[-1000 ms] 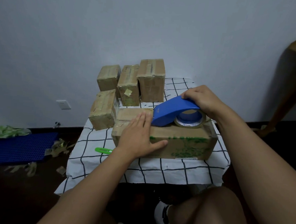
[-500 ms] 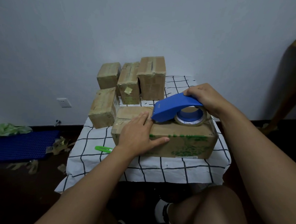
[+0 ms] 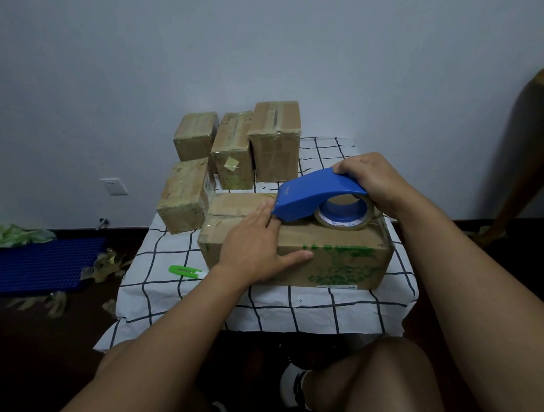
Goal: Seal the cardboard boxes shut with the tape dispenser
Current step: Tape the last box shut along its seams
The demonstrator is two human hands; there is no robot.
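Gripping the blue tape dispenser (image 3: 312, 197) with the right hand (image 3: 368, 179) atop the large cardboard box (image 3: 334, 256) on the bench (image 3: 259, 303); pressing flat with the left hand (image 3: 255, 252), fingers straight. Risking wrinkled tape if the box slides. Counting five boxes, one dispenser, one green cutter (image 3: 183, 271).

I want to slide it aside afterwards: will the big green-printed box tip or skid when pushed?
The big box is low and wide, so tipping looks unlikely. On the checked cloth it may drag and bunch the fabric. Weight cannot be told.
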